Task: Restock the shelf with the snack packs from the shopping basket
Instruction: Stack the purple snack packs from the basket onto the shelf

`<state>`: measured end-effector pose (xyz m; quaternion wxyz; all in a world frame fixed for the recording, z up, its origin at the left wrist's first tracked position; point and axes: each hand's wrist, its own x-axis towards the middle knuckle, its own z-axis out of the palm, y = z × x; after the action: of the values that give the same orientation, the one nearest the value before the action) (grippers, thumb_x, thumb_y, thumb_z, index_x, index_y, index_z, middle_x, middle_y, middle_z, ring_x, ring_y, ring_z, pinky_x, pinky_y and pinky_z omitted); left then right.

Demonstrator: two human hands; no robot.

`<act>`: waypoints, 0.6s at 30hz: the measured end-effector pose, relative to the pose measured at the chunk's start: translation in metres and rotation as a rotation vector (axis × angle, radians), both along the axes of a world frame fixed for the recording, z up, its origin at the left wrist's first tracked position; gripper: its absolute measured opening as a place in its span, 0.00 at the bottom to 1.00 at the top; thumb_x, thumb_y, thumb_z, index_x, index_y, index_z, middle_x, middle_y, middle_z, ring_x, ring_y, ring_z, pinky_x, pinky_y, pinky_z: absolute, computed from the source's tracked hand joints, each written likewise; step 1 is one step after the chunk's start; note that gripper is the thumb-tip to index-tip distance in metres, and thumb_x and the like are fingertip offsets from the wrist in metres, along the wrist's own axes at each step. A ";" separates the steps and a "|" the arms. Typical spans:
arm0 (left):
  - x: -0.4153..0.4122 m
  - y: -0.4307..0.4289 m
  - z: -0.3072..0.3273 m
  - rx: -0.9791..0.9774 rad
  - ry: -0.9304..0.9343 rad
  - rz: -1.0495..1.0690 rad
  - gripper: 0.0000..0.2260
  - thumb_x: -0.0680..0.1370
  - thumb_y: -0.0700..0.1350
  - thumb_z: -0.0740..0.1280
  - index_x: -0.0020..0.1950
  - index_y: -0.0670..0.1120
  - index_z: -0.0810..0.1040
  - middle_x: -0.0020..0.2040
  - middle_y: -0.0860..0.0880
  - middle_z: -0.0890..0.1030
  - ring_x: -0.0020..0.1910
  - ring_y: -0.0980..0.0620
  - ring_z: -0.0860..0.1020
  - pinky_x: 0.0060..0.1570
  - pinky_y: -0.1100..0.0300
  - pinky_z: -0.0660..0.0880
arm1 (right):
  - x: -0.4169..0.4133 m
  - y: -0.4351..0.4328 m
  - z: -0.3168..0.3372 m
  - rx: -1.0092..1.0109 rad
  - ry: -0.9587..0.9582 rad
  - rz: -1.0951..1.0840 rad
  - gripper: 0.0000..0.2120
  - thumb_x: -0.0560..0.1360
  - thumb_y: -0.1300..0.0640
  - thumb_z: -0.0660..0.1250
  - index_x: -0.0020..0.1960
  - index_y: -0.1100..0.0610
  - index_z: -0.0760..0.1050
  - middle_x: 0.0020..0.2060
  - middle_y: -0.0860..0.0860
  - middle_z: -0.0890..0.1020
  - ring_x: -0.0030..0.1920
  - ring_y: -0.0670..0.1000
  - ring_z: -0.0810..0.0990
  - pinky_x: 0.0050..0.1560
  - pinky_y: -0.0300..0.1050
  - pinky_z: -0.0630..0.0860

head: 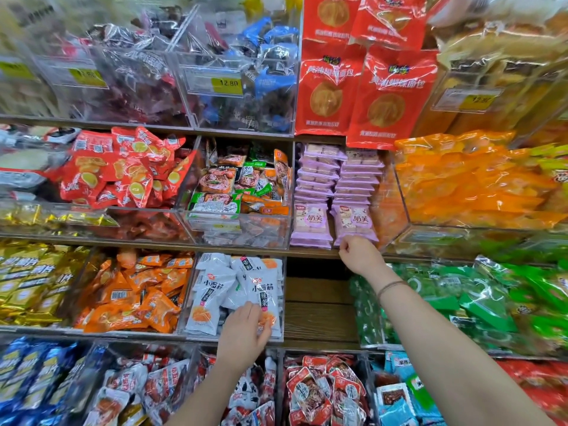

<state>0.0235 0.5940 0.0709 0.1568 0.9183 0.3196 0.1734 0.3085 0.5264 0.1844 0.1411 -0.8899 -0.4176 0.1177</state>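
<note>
- The snack packs in hand are on the shelf (319, 305); the shopping basket is not in view.
- The right hand (359, 255) is at the lower seam of the front purple pack (353, 221). Its grip is curled tight, and it looks to be pinching that seam, though the fingertips are hidden.
- That pack leans upright against two neat stacks of purple packs (319, 179), which lie flat on bare wood between clear bins.
- The left hand (246, 330) lies on the white packs (209, 290) in a clear bin (188, 332) one shelf lower. Its grip is loosely spread over the foil; I cannot tell whether it holds a pack or only rests on it.
- Handling, as a guess: both sorts are light, pillow-shaped film pouches, soft in the middle and stiffer along the crimped end seams. The film is glossy and probably slippery, so a pinch on a flat seam should hold better than a squeeze on the belly.
- The purple packs seem to hold a square cake or bar that could crush, so they want a gentle hold by the edges.
- The white packs are loose and overlapping, and will likely slide over one another when pushed.
- The bin walls are hard, clear, shiny plastic; the wooden board beside them is dull brown with a grain.
</note>
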 end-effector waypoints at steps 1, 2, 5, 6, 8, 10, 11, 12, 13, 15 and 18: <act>0.000 -0.001 0.001 -0.005 -0.001 0.007 0.06 0.77 0.49 0.66 0.45 0.46 0.76 0.39 0.52 0.73 0.37 0.55 0.70 0.37 0.64 0.66 | -0.002 -0.004 -0.002 0.040 0.043 -0.009 0.05 0.76 0.61 0.58 0.44 0.58 0.72 0.38 0.55 0.76 0.42 0.57 0.77 0.39 0.45 0.71; 0.001 -0.003 0.004 -0.018 -0.006 0.018 0.07 0.77 0.50 0.65 0.45 0.46 0.76 0.40 0.52 0.74 0.38 0.55 0.71 0.39 0.63 0.67 | -0.005 -0.009 -0.005 0.101 0.102 -0.030 0.05 0.76 0.61 0.59 0.46 0.58 0.73 0.38 0.54 0.76 0.42 0.56 0.76 0.39 0.44 0.71; 0.000 -0.015 0.014 -0.139 -0.072 0.093 0.09 0.78 0.52 0.64 0.49 0.46 0.75 0.44 0.52 0.75 0.44 0.55 0.72 0.44 0.62 0.70 | -0.022 -0.036 -0.015 0.279 0.281 -0.138 0.07 0.77 0.58 0.61 0.53 0.55 0.75 0.42 0.49 0.77 0.42 0.50 0.75 0.38 0.41 0.69; -0.002 -0.021 0.017 -0.199 -0.107 0.124 0.09 0.78 0.51 0.64 0.51 0.46 0.75 0.46 0.52 0.75 0.47 0.54 0.72 0.46 0.61 0.70 | -0.029 -0.047 -0.021 0.323 0.332 -0.162 0.07 0.77 0.58 0.60 0.54 0.54 0.74 0.43 0.48 0.77 0.42 0.48 0.76 0.38 0.39 0.70; -0.009 -0.040 0.023 -0.306 -0.181 0.166 0.09 0.78 0.48 0.65 0.56 0.46 0.73 0.50 0.52 0.75 0.51 0.54 0.73 0.49 0.60 0.72 | -0.047 -0.073 -0.034 0.401 0.456 -0.195 0.08 0.78 0.58 0.61 0.55 0.54 0.75 0.45 0.50 0.78 0.46 0.49 0.77 0.45 0.39 0.73; -0.021 -0.063 0.026 -0.352 -0.234 0.173 0.08 0.77 0.46 0.66 0.55 0.48 0.73 0.50 0.53 0.75 0.49 0.57 0.74 0.45 0.64 0.73 | -0.067 -0.103 -0.047 0.453 0.572 -0.219 0.07 0.78 0.59 0.62 0.54 0.54 0.75 0.46 0.51 0.80 0.49 0.50 0.79 0.52 0.43 0.74; -0.028 -0.076 0.026 -0.384 -0.237 0.168 0.06 0.77 0.45 0.66 0.53 0.49 0.73 0.48 0.54 0.76 0.47 0.59 0.75 0.43 0.65 0.72 | -0.078 -0.119 -0.054 0.456 0.613 -0.221 0.06 0.78 0.59 0.62 0.53 0.54 0.75 0.46 0.51 0.80 0.50 0.50 0.79 0.53 0.44 0.75; -0.035 -0.088 0.024 -0.447 -0.224 0.159 0.03 0.78 0.44 0.66 0.50 0.50 0.73 0.46 0.54 0.77 0.45 0.59 0.76 0.42 0.64 0.72 | -0.088 -0.136 -0.061 0.442 0.645 -0.216 0.06 0.78 0.59 0.63 0.53 0.53 0.76 0.46 0.50 0.80 0.50 0.49 0.79 0.53 0.42 0.75; -0.042 -0.101 0.022 -0.530 -0.203 0.144 0.03 0.78 0.43 0.65 0.47 0.51 0.73 0.43 0.54 0.78 0.43 0.59 0.76 0.41 0.64 0.72 | -0.098 -0.152 -0.067 0.420 0.674 -0.212 0.05 0.78 0.58 0.63 0.52 0.51 0.76 0.46 0.48 0.81 0.49 0.46 0.79 0.51 0.40 0.74; -0.055 -0.126 0.014 -0.689 -0.134 0.142 0.07 0.79 0.41 0.64 0.43 0.51 0.74 0.38 0.54 0.78 0.38 0.59 0.76 0.39 0.65 0.71 | -0.118 -0.185 -0.080 0.388 0.726 -0.211 0.05 0.78 0.57 0.63 0.48 0.47 0.76 0.43 0.44 0.81 0.46 0.42 0.78 0.46 0.34 0.72; -0.075 -0.164 -0.001 -0.849 -0.040 0.184 0.07 0.79 0.39 0.64 0.42 0.49 0.76 0.34 0.53 0.78 0.34 0.61 0.74 0.35 0.71 0.68 | -0.145 -0.233 -0.099 0.311 0.775 -0.187 0.06 0.77 0.59 0.64 0.46 0.49 0.76 0.40 0.41 0.80 0.41 0.37 0.78 0.41 0.27 0.71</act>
<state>-0.0513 0.4304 0.0695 0.5107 0.7365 0.4399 0.0576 0.1631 0.2930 0.0859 0.4301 -0.7820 -0.2639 0.3659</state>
